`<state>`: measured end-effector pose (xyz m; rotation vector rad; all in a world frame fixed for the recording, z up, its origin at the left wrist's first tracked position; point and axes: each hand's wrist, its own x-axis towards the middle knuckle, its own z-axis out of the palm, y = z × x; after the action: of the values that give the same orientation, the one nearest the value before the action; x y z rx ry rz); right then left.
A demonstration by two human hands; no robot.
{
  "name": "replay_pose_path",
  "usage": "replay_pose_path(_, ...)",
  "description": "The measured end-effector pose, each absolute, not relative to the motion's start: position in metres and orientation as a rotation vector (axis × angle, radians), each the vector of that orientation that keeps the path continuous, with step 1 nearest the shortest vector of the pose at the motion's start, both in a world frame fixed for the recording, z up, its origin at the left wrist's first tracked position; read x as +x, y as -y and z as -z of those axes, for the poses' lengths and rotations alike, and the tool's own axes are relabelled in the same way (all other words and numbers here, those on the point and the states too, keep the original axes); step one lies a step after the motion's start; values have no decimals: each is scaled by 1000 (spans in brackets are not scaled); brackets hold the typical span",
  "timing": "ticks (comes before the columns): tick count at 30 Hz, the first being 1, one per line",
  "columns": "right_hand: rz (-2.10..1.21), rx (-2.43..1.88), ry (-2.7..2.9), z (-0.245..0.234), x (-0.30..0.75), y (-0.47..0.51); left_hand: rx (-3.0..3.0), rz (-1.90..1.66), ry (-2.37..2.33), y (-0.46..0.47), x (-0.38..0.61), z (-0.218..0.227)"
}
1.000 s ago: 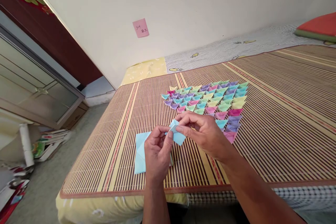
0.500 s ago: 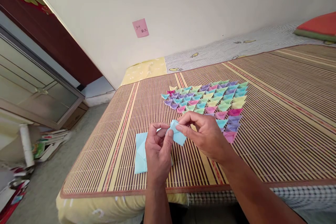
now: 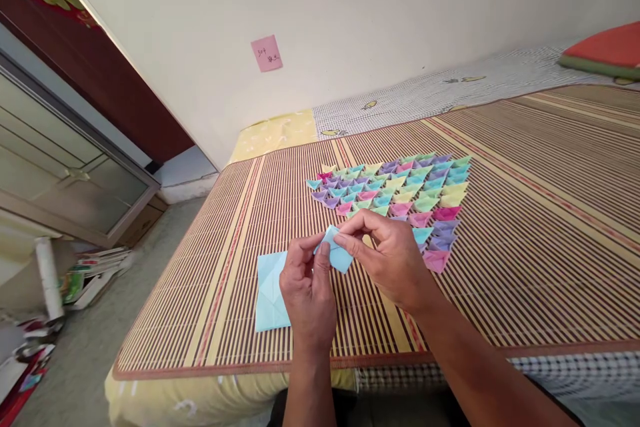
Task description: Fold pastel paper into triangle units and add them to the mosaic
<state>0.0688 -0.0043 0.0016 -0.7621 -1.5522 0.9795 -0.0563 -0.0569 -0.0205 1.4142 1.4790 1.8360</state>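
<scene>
A small folded piece of light blue paper [image 3: 341, 257] is held in the air between both hands. My left hand [image 3: 311, 287] pinches its left side, thumb on the near face and fingers behind. On the upper right edge, my right hand [image 3: 393, 253] grips it between thumb and index finger. Below and left of my left hand lies a stack of light blue paper sheets [image 3: 269, 293] with crease lines, partly covered by that hand. Beyond my right hand, rows of small folded paper boats [image 3: 395, 183] in several colours stand on the mat; my right hand hides some.
A striped bamboo mat [image 3: 220, 267] covers the bed, over yellow and checked sheets. Folded red and green cloth [image 3: 605, 50] lies at the far right. A pink note [image 3: 267, 53] is stuck on the wall. At the left are a glass-panelled door [image 3: 70, 160] and floor clutter.
My left hand has shifted slightly right and turned upright, showing more of the paper stack. The small blue paper has tilted a little; both hands keep hold of it.
</scene>
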Motion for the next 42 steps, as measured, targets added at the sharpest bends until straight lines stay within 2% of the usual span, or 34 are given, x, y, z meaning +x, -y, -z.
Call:
replay_pose_path(8, -965, -769, 1578, 1, 68, 5, 1188, -1851, -1399, 56, -58, 19)
replay_pose_path(18, -1021, -741, 1751, 0, 78, 0, 1164, -1702, -1312, 54, -64, 23)
replay_pose_path(23, -1207, -783, 1638, 4, 80, -7, 950, -1830, -1235, 52, -62, 26)
replay_pose_path(27, -1196, -811, 1655, 7, 80, -8, 793, -1855, -1157, 47, -64, 28)
replay_pose_path(34, -1132, -803, 1597, 6, 78, -8, 906, -1536, -1142, 49, -69, 22)
replay_pose_path(42, -1431, -727, 1555, 11, 74, -9, 522, -1780, -966, 42, -61, 24)
